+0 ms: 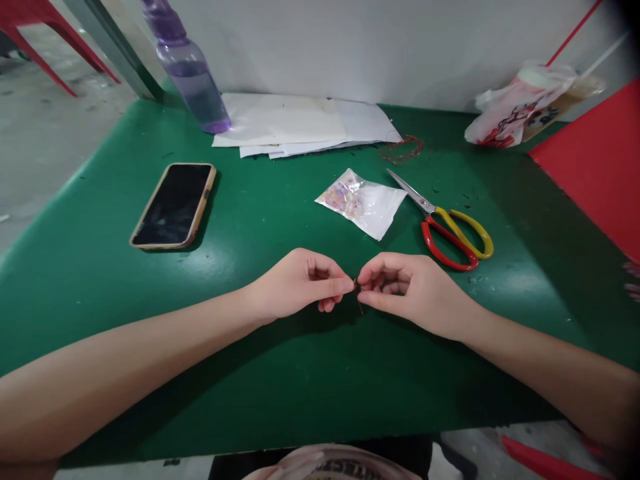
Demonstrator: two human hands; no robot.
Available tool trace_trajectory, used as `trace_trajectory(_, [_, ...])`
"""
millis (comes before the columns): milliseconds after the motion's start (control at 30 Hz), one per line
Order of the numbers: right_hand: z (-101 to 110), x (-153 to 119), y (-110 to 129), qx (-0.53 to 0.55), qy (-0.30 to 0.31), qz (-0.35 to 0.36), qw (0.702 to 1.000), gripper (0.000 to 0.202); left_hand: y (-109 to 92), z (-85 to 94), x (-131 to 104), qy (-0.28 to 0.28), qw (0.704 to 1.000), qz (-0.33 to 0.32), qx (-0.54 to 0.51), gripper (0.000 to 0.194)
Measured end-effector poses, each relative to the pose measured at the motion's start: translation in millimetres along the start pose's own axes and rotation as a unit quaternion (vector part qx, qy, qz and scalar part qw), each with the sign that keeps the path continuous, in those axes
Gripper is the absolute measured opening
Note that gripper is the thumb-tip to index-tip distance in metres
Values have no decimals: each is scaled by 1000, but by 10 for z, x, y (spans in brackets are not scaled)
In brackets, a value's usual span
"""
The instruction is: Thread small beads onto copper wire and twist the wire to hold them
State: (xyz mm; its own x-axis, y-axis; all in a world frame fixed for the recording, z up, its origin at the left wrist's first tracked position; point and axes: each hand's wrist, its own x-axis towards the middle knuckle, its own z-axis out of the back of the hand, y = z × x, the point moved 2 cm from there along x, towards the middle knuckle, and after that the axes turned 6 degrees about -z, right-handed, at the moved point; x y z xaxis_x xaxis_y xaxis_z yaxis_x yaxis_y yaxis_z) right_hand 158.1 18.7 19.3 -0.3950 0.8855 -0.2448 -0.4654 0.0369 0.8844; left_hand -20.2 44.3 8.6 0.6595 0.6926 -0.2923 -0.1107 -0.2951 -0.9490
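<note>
My left hand [300, 287] pinches a short, thin red cord [361, 308] between thumb and index fingertips, just over the green table. The cord's loose end hangs down between the two hands. My right hand [417, 290] is close beside it, fingers curled. Its thumb and index tips are slightly parted at the cord, and whether they touch it is too small to tell. Beyond the hands lies a small clear and white packet [360, 203] with tiny colourful pieces in it. Scissors [435, 220] with one red and one yellow handle lie partly spread, their blades near the packet.
A phone [174, 205] lies on the green table [270, 387] at left. Behind it stands a purple spray bottle [193, 80]. White papers [300, 123] lie along the wall, with a thin brownish coil [403, 150] beside them. Bagged drinks [520, 107] stand back right, near a red panel [600, 167].
</note>
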Motion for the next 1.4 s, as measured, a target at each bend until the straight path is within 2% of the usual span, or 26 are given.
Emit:
trace_trajectory(133, [1, -9, 27, -45, -12, 8, 999, 10, -6, 2, -2, 11, 1000, 3, -4, 14])
trace_trajectory(300, [7, -29, 36, -86, -62, 73, 992, 8, 14, 15, -6, 13, 1000, -7, -6, 15])
trace_trajectory(567, [-46, -57, 29, -49, -104, 168, 979, 4, 13, 21, -5, 12, 1000, 0, -15, 16])
trace_trajectory(833, [-53, -71, 16, -63, -137, 116, 982, 5, -12, 29, -4, 25, 1000, -4, -1, 15])
trace_trajectory(1133, [-67, -82, 18, -85, -158, 107, 978, 3, 0, 15, -4, 30, 999, -10, 9, 14])
trace_trajectory(1400, [-83, -93, 16, -56, -160, 79, 982, 2, -5, 2, -6, 27, 1000, -2, -7, 14])
